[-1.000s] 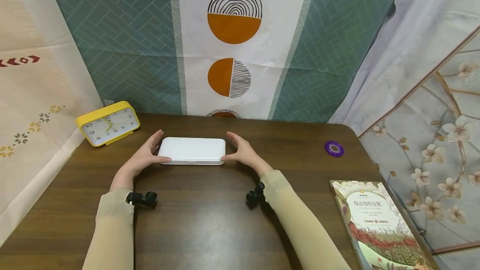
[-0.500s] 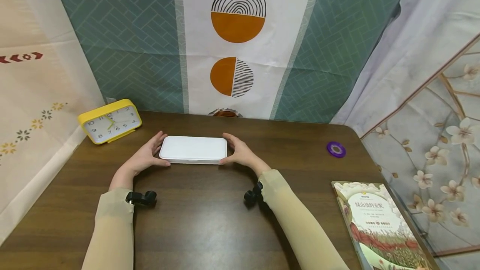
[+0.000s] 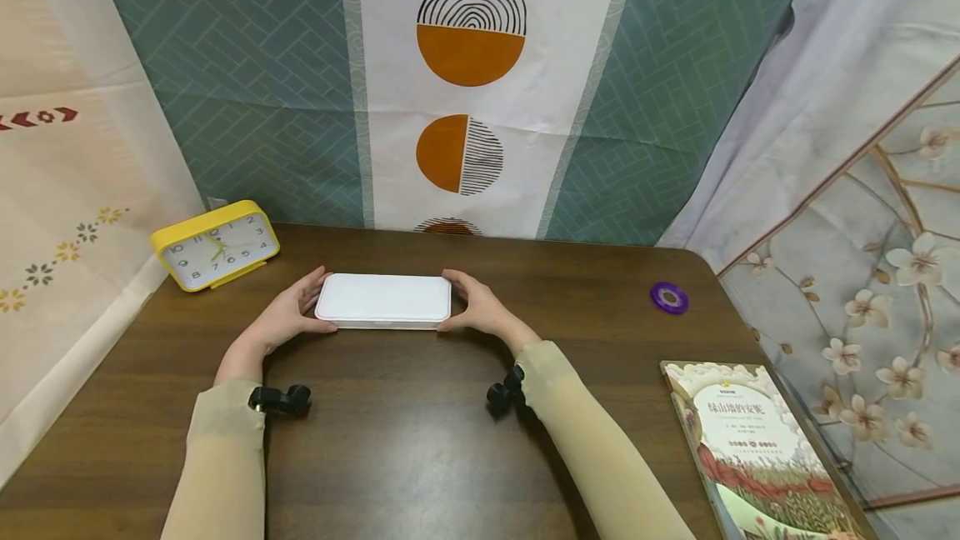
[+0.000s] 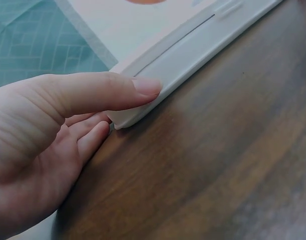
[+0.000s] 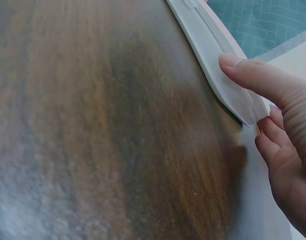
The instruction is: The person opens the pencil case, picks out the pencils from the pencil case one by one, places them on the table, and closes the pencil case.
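A flat white case (image 3: 384, 298) with rounded corners and a lid lies lengthwise near the back of the table. My left hand (image 3: 288, 315) grips its left end, and my right hand (image 3: 486, 307) grips the right one. In the left wrist view, the left thumb (image 4: 145, 87) presses on the front side, over the lid seam, while the other fingers go behind the end. Likewise in the right wrist view, the right thumb (image 5: 230, 62) lies on the front side of the case (image 5: 205, 47), with fingers partly hidden behind the corner. A small latch shows midway along that side.
Left of the case stands a yellow alarm clock (image 3: 217, 248). A purple ring-shaped object (image 3: 669, 297) lies at the right, and a book (image 3: 757, 448) lies nearer the right edge. Patterned cloth (image 3: 480, 90) hangs behind the brown table (image 3: 390, 440).
My right hand has closed in on the case's right end, its thumb and fingers now against it. The left fingers have also drawn in slightly. The case stays in about the same place.
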### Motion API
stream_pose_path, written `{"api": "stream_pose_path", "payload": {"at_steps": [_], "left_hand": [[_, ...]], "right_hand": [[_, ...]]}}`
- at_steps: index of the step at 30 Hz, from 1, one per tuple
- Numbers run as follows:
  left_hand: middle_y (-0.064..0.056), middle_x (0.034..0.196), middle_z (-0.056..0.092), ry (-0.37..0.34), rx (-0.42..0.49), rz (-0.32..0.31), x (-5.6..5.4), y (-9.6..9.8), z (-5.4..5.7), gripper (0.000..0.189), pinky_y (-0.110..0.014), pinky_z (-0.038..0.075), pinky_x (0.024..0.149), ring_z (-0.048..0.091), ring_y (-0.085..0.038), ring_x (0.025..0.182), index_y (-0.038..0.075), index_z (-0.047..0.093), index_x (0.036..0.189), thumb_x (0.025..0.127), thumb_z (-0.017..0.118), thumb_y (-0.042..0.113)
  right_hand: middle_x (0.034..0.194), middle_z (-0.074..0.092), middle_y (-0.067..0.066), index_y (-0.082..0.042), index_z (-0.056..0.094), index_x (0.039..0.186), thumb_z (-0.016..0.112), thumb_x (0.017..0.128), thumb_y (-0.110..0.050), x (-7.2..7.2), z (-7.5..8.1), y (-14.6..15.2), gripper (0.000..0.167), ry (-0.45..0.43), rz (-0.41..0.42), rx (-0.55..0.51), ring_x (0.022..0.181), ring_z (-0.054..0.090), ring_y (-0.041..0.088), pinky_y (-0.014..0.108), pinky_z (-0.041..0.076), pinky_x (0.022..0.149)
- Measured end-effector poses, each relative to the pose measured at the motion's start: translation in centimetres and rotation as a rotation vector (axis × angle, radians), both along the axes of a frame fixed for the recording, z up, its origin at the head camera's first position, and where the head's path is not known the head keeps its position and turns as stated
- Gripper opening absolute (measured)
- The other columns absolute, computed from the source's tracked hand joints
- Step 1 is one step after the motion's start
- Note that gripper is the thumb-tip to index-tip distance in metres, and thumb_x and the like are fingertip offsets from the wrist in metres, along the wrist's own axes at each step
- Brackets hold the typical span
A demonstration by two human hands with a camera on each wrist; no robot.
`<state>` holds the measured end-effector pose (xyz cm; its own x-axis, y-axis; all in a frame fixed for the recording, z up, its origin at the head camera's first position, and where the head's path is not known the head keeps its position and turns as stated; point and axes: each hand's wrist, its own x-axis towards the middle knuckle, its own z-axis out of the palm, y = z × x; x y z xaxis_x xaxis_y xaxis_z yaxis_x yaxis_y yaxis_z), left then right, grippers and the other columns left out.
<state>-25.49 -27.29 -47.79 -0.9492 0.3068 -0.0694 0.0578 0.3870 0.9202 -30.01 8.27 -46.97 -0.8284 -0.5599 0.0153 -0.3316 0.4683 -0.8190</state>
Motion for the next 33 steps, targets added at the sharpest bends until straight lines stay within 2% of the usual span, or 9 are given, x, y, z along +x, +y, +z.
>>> {"api": "stream_pose_path", "payload": {"at_steps": [15, 22, 33], "left_hand": [[-0.024, 0.162, 0.014, 0.015, -0.024, 0.017, 0.12, -0.03, -0.09, 0.112, -0.054, 0.021, 0.119, 0.019, -0.042, 0.148, 0.001, 0.005, 0.157, 0.077, 0.083, 0.011], [-0.024, 0.161, 0.014, 0.017, -0.038, 0.024, 0.02, 0.11, -0.01, 0.11, -0.056, 0.021, 0.118, 0.018, -0.043, 0.148, 0.001, 0.007, 0.157, 0.077, 0.083, 0.013], [-0.021, 0.162, 0.015, 0.001, -0.013, 0.025, 0.15, 0.04, 0.08, 0.111, -0.057, 0.02, 0.118, 0.018, -0.04, 0.149, 0.004, 0.007, 0.157, 0.077, 0.083, 0.011]], "right_hand": [[0.153, 0.039, 0.015, -0.001, 0.035, 0.148, 0.088, 0.071, -0.01, -0.1, 0.28, -0.14, 0.094, 0.006, -0.004, 0.014, 0.143, 0.038, 0.029, 0.039, 0.036, 0.118], [0.149, 0.045, 0.016, -0.001, 0.042, 0.144, 0.087, 0.071, -0.008, -0.33, 0.59, 0.01, 0.086, -0.008, -0.014, 0.001, 0.14, 0.042, 0.03, 0.04, 0.037, 0.118], [0.149, 0.046, 0.013, -0.001, 0.044, 0.144, 0.085, 0.076, -0.013, -0.53, 0.56, 0.68, 0.081, 0.011, 0.007, -0.013, 0.14, 0.043, 0.028, 0.04, 0.037, 0.117]]}}
